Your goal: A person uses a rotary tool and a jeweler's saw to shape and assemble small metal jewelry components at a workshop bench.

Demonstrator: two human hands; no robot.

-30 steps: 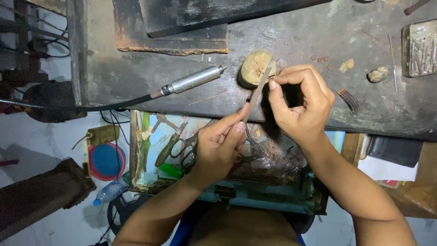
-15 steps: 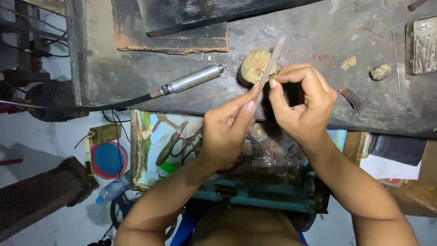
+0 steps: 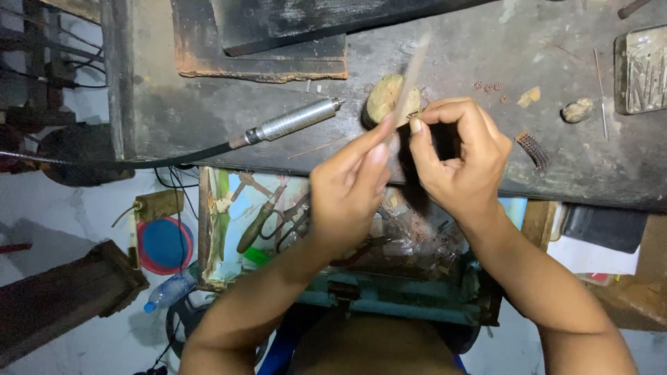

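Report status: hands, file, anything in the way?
Left hand pinches the file. Right hand pinches a small piece against the peg. Nothing blocking.

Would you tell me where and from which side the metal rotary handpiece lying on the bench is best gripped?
Grip the metal rotary handpiece around its silver barrel, coming from above. It lies flat and free on the bench, its tip pointing right toward the wooden block and its black cable trailing off left, so the middle of the barrel is probably the easiest hold.
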